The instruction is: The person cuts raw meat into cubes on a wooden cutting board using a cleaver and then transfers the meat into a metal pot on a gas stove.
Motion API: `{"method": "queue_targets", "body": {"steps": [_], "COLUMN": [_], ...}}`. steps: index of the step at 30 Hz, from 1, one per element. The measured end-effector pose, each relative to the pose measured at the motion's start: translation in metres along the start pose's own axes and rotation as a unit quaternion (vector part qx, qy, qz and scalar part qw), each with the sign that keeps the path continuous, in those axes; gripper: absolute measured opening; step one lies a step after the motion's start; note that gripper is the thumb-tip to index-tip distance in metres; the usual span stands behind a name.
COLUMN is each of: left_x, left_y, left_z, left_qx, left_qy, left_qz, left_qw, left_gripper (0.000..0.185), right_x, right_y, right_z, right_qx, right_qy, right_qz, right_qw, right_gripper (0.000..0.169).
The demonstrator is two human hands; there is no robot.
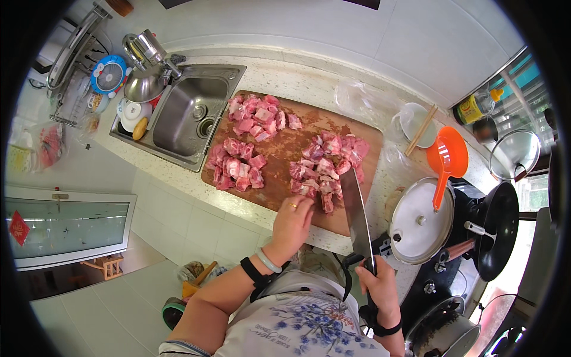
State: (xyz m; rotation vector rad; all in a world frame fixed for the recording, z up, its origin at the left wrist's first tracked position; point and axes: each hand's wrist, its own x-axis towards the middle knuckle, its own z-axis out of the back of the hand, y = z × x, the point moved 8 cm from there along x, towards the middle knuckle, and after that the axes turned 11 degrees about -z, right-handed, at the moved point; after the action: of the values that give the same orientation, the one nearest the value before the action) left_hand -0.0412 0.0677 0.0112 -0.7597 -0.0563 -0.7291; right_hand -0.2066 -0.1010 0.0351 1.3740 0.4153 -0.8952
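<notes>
Chunks of raw meat lie in several piles on a wooden cutting board (285, 154). One pile (256, 116) is at the board's back left, another (237, 165) at its front left, and a larger pile (328, 167) on the right. My right hand (381, 288) grips the dark handle of a kitchen cleaver (357, 209), whose blade tip reaches the right edge of the larger pile. At the near edge of the board, my left hand (294, 223) has its fingers bent at the nearest chunks of that pile; whether they hold a piece is hidden.
Left of the board is a steel sink (183, 116). On the right are clear plastic bags (361, 98), a bowl (419, 125) with chopsticks, an orange ladle (447, 151) on a metal lid (421, 232), and a black wok (499, 232) by the stove.
</notes>
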Motion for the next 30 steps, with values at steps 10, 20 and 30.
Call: {"method": "queue_targets", "body": {"steps": [10, 20, 30], "left_x": [0.032, -0.007, 0.004], "left_y": [0.028, 0.098, 0.110], "left_z": [-0.009, -0.006, 0.083], "left_qx": [0.117, -0.372, -0.550], "left_qy": [0.091, 0.000, -0.092], "left_qz": [-0.025, 0.194, 0.185], "left_qw": [0.989, 0.908, 0.809], "left_gripper": [0.036, 0.021, 0.014], "right_x": [-0.006, -0.013, -0.016], "right_y": [0.004, 0.016, 0.025], "right_z": [-0.016, -0.042, -0.067], "right_qx": [0.028, 0.071, 0.059], "right_qy": [-0.029, -0.056, -0.070], "right_qz": [-0.005, -0.010, -0.010], "right_qw": [0.999, 0.996, 0.996], "right_gripper": [0.012, 0.011, 0.011]}}
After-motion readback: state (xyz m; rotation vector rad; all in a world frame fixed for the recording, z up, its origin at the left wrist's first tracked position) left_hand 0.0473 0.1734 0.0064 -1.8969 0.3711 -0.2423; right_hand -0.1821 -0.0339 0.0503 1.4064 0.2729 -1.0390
